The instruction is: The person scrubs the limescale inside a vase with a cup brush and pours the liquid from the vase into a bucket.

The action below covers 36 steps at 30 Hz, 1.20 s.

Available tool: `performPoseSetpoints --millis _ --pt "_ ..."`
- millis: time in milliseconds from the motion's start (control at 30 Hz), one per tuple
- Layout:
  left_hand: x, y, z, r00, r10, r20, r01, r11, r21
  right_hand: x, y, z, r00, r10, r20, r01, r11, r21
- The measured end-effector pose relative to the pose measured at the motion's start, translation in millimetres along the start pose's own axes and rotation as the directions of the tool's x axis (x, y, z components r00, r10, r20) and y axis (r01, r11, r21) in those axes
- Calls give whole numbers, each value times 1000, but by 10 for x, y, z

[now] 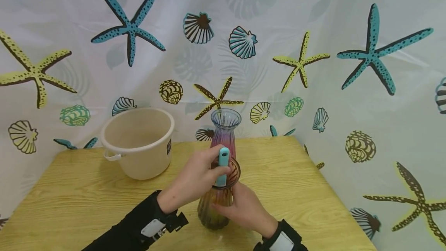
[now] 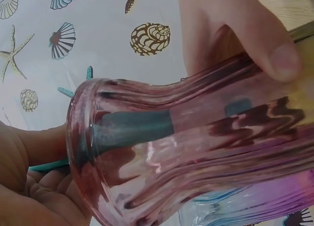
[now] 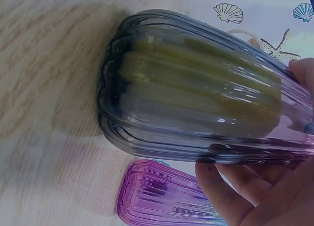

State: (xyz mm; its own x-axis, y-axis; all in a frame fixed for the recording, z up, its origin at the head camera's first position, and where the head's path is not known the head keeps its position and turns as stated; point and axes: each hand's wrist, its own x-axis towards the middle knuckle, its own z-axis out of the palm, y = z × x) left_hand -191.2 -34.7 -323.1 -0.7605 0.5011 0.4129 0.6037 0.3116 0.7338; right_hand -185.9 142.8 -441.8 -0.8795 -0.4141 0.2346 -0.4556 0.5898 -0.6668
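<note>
My left hand (image 1: 195,175) grips the teal handle (image 1: 223,162) of a sponge bottle brush over the mouth of a ribbed glass vase (image 1: 212,218). The handle's lower part runs down inside the neck, and a yellowish sponge head (image 3: 206,83) shows through the glass in the right wrist view. Lower down, my right hand (image 1: 249,208) grips the vase around its side, the thumb lying along the glass in the left wrist view. The vase is tinted pinkish at the neck and dark at the base, and it leans slightly.
Just behind stands a second ribbed vase (image 1: 225,127), blue at the rim and pink-purple below. A cream bucket (image 1: 139,164) with a side handle stands at the back left of the wooden table (image 1: 285,189). A seashell-print curtain (image 1: 223,61) hangs around the back and right.
</note>
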Motion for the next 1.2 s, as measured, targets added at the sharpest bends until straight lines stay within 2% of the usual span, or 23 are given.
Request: performPoseSetpoints --millis 267,367,500,767,933,1033,1200 --pt "0 -3 79 999 35 -13 -35 999 -14 -11 9 -2 1000 -12 4 12 1000 9" --pt "-9 -23 97 998 68 -14 -68 998 -8 -20 16 -4 1000 -15 1 15 1000 3" --pt "-11 -54 101 994 107 -13 -106 994 33 -17 18 -6 1000 -16 -3 16 1000 3" --pt "-16 -52 30 993 117 11 -118 982 146 -6 -3 0 1000 10 5 -10 1000 13" --pt "15 -23 -27 994 102 36 -107 976 191 -8 -7 3 1000 5 -2 -5 1000 3" --pt "39 -13 -62 997 70 36 -76 978 193 -5 -3 5 1000 0 -4 0 1000 -2" --pt "39 -19 -91 1000 -5 21 3 993 122 -3 3 1 1000 0 -5 0 1000 -5"
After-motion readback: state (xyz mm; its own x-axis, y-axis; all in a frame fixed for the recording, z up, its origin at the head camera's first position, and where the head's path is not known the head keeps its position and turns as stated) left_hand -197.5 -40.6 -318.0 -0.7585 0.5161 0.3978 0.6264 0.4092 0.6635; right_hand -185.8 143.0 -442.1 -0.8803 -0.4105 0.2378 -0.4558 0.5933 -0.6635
